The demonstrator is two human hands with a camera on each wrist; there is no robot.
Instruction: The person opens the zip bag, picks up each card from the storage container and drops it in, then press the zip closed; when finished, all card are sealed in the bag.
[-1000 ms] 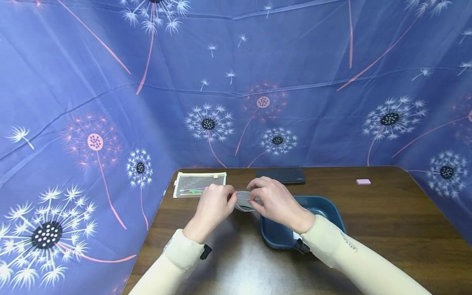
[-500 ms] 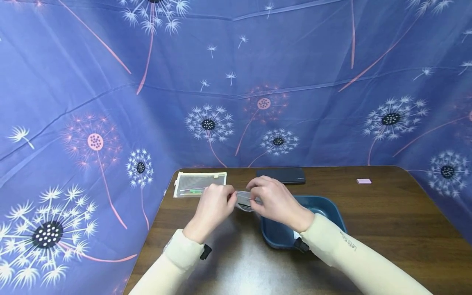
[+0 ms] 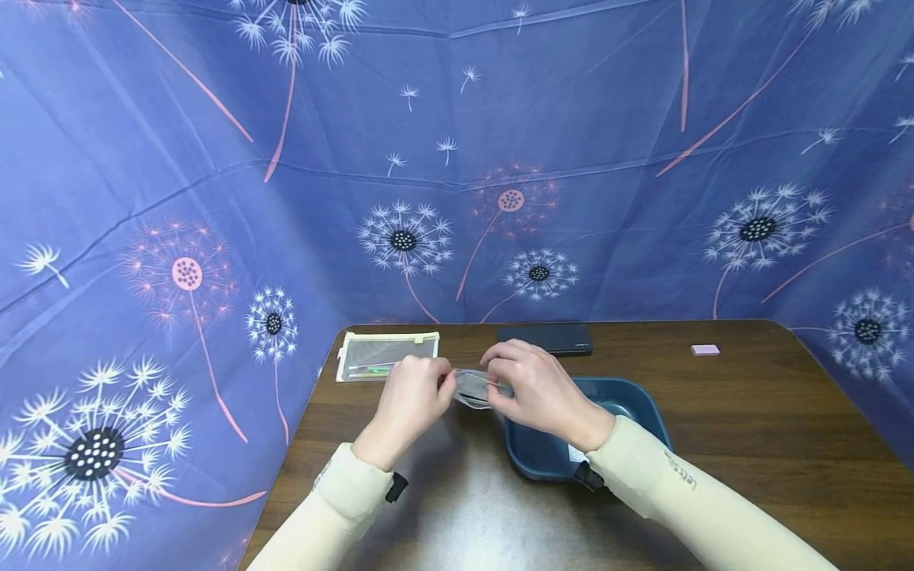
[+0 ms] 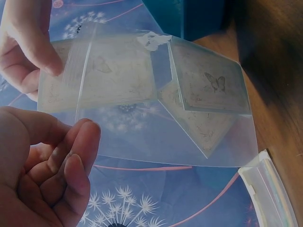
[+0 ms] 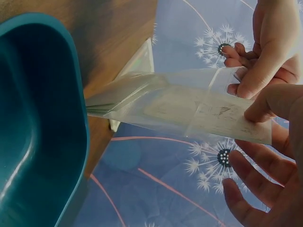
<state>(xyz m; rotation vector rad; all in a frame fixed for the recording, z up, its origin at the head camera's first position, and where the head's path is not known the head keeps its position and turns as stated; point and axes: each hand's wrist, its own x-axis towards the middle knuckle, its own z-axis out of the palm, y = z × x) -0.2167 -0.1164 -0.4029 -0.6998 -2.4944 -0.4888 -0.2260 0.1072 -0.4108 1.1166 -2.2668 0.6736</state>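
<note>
Fingers of my left hand (image 3: 410, 400) and right hand (image 3: 531, 388) are still pinching the clear sleeve of cards (image 3: 473, 388) between them — barely shifted, raised just above the table (image 3: 750, 444), beside the teal tub (image 3: 628, 396), mesh pouch (image 3: 385, 356) lying beyond.

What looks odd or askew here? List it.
The cards inside the clear bag held by both hands, left and right, lie askew: one sits tilted and overlaps another instead of stacking flat. A small torn-looking tab sticks up at the bag's top edge. Nothing spilled.
</note>
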